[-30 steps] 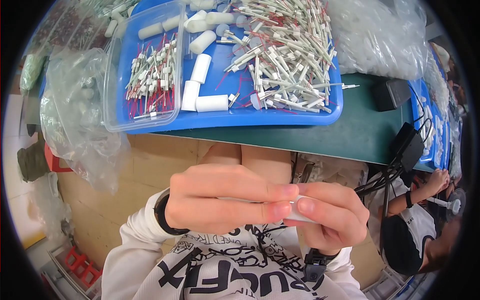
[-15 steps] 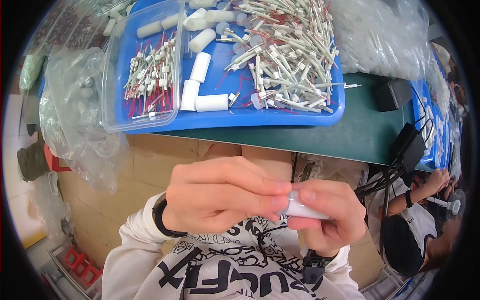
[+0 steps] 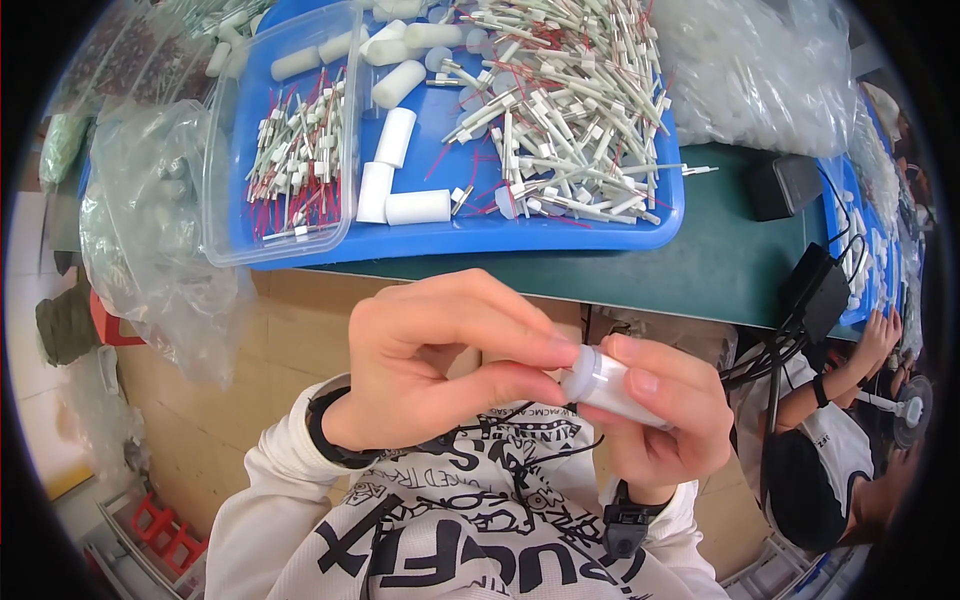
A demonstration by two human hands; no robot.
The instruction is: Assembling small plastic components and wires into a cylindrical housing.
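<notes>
A white plastic tube (image 3: 612, 396) with a translucent cap (image 3: 581, 374) at its left end is held in front of my chest, above my lap. My right hand (image 3: 680, 425) is closed around the tube's body, with the fingers on top and the thumb side below. From the left, my left hand (image 3: 430, 360) pinches at the cap with thumb and forefinger, the other fingers curled behind. Beyond both hands, on the blue tray (image 3: 480, 240), lie several similar white tubes (image 3: 420, 207). Beside them is a heap of thin white rods with red wires (image 3: 580, 140).
A clear plastic box (image 3: 225, 190) of wired rods sits on the tray's left part. Plastic bags (image 3: 150, 230) lie left and right. On the green table (image 3: 730, 260) are a black box (image 3: 783, 188) and cables. At right, another person's hand (image 3: 875, 335) works by another blue tray.
Both hands have tilted the tube, and its capped end is now higher and more exposed. The left fingers have spread into a wider pinch at the cap.
</notes>
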